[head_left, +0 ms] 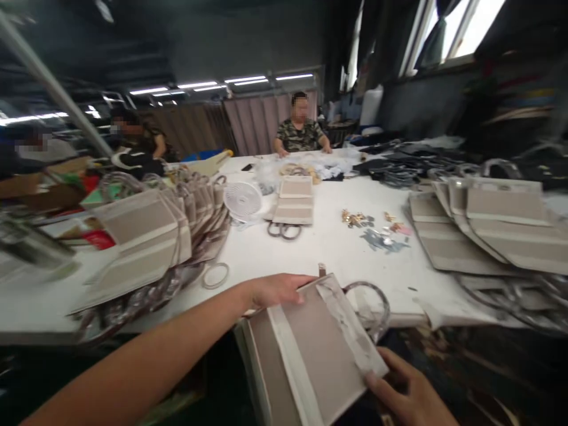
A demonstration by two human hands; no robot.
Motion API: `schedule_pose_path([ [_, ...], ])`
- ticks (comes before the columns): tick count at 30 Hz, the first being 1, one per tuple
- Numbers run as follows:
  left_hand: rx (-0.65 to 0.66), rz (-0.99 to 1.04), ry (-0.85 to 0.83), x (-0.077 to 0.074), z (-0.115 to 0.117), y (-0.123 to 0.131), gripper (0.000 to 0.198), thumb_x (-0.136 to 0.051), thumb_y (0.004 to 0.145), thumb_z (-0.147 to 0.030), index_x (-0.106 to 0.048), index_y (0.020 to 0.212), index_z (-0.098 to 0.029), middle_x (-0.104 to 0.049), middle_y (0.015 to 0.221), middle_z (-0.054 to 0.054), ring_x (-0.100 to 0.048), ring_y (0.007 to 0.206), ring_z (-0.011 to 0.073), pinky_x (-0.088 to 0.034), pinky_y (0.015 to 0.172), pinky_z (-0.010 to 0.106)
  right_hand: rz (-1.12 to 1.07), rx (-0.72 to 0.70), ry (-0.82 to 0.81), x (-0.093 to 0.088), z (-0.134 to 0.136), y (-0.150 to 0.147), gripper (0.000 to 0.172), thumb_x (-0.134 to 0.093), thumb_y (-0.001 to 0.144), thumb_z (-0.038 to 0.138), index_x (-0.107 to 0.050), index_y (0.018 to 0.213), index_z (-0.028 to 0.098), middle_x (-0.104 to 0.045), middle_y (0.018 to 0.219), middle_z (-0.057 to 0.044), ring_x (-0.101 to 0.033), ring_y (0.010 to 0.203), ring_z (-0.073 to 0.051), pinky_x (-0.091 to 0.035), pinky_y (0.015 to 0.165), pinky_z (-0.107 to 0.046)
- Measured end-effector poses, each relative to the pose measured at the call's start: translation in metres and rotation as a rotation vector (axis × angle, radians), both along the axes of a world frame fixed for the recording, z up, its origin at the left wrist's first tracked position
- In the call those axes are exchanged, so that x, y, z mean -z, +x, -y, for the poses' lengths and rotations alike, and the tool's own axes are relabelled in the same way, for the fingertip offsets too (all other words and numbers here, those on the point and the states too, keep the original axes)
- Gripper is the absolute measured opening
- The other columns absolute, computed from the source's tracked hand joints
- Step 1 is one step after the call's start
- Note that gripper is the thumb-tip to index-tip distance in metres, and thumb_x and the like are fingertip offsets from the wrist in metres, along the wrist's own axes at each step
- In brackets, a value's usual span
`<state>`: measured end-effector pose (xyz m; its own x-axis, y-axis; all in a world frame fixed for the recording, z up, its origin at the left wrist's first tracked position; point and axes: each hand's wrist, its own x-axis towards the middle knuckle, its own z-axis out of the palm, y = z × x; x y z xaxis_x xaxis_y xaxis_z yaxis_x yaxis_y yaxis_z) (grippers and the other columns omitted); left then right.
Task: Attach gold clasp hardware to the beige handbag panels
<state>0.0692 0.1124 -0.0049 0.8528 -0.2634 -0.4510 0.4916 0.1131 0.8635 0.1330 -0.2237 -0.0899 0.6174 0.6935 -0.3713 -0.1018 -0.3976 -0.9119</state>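
A beige handbag panel (306, 349) with pale strips across it is tilted in front of me at the table's near edge. My left hand (279, 291) grips its upper left edge, thumb on the face and fingers behind. At the lower right corner, my right hand (403, 384) pinches the panel between thumb and fingers. A dark curved handle (381, 302), seemingly wrapped in clear film, sticks out from the panel's right side. A small brown tab (322, 270) shows above its top corner.
Stacks of similar panels stand left (142, 236) and right (501, 219) on the white table (266, 260). Another panel (295, 201), a white round fan-like object (243, 201), a ring (215, 275) and small metal parts (352, 218) lie between. A person (299, 130) sits opposite.
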Motion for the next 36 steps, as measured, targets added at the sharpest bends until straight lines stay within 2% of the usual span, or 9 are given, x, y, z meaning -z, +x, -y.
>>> schedule_pose_path([
  [5,0.128,-0.009,0.179,0.016,-0.003,0.035,0.069,-0.081,0.066,-0.034,-0.07,0.134,-0.028,-0.074,0.129,0.001,-0.067,0.12,0.0295,-0.052,0.098,0.037,0.017,0.024,0.103,0.007,-0.021,-0.013,0.046,-0.069,0.084,0.059,-0.074,0.107,0.019,-0.077,0.104,-0.008,-0.071,0.098,-0.034,-0.057,0.085,-0.038],
  [9,0.073,0.171,0.474,0.041,-0.006,0.058,0.064,-0.074,0.065,-0.03,-0.073,0.128,-0.028,-0.075,0.129,0.001,-0.068,0.118,0.0267,-0.053,0.096,0.034,0.023,0.026,0.094,0.011,-0.027,-0.01,0.037,-0.069,0.087,0.049,-0.072,0.106,0.017,-0.076,0.099,-0.007,-0.07,0.093,-0.03,-0.056,0.081,-0.035],
  [12,-0.027,0.245,0.636,0.058,-0.004,0.066,0.07,-0.069,0.069,-0.029,-0.066,0.138,-0.021,-0.071,0.136,0.006,-0.069,0.115,0.0243,-0.052,0.093,0.03,0.0,-0.002,0.109,0.01,-0.029,-0.005,0.04,-0.071,0.086,0.047,-0.072,0.111,0.016,-0.077,0.102,-0.007,-0.071,0.093,-0.03,-0.056,0.083,-0.036],
  [16,-0.141,0.247,0.827,0.071,0.01,0.061,0.062,-0.062,0.079,-0.03,-0.065,0.139,-0.017,-0.073,0.13,0.007,-0.069,0.089,0.0197,-0.053,0.081,0.029,0.032,-0.075,0.071,-0.003,-0.026,0.004,0.036,-0.069,0.089,0.045,-0.075,0.113,0.018,-0.078,0.105,-0.006,-0.071,0.098,-0.03,-0.055,0.084,-0.033],
  [19,-0.189,0.254,0.951,0.077,0.02,0.054,0.051,-0.065,0.081,-0.03,-0.07,0.132,-0.021,-0.075,0.122,0.004,-0.069,0.096,0.0212,-0.051,0.082,0.029,0.201,-0.191,-0.109,-0.015,-0.015,0.019,0.028,-0.069,0.091,0.044,-0.081,0.103,0.022,-0.079,0.091,-0.003,-0.072,0.086,-0.028,-0.053,0.075,-0.031],
  [22,-0.198,0.268,1.025,0.08,0.023,0.051,0.046,-0.067,0.083,-0.03,-0.071,0.129,-0.028,-0.075,0.119,0.001,-0.069,0.103,0.023,-0.05,0.086,0.031,0.505,-0.113,-0.219,-0.023,-0.013,0.038,0.027,-0.069,0.092,0.047,-0.082,0.1,0.025,-0.078,0.088,-0.004,-0.072,0.082,-0.027,-0.053,0.077,-0.033],
  [26,-0.206,0.319,1.086,0.077,0.026,0.05,0.039,-0.068,0.086,-0.025,-0.071,0.124,-0.028,-0.075,0.117,0.0,-0.068,0.104,0.0226,-0.05,0.089,0.033,0.819,-0.087,-0.119,-0.026,-0.044,0.058,0.032,-0.06,0.098,0.036,-0.075,0.125,0.025,-0.073,0.118,-0.007,-0.07,0.105,-0.027,-0.052,0.092,-0.034],
  [32,-0.282,0.534,1.288,0.081,0.054,0.027,0.017,-0.062,0.095,-0.019,-0.074,0.106,-0.023,-0.072,0.116,0.005,-0.058,0.115,0.026,-0.045,0.102,0.043,1.007,-0.294,-0.37,-0.016,-0.093,0.065,0.036,-0.057,0.103,0.033,-0.068,0.137,0.026,-0.068,0.117,-0.007,-0.071,0.093,-0.023,-0.051,0.076,-0.03],
  [36,-0.269,0.734,1.47,0.1,0.077,0.006,0.032,-0.056,0.1,-0.02,-0.067,0.13,-0.019,-0.067,0.135,0.009,-0.054,0.122,0.0292,-0.044,0.108,0.05,1.041,-0.292,-0.412,-0.009,-0.096,0.069,0.035,-0.057,0.104,0.034,-0.067,0.137,0.027,-0.067,0.117,-0.005,-0.071,0.091,-0.021,-0.049,0.072,-0.028],
])
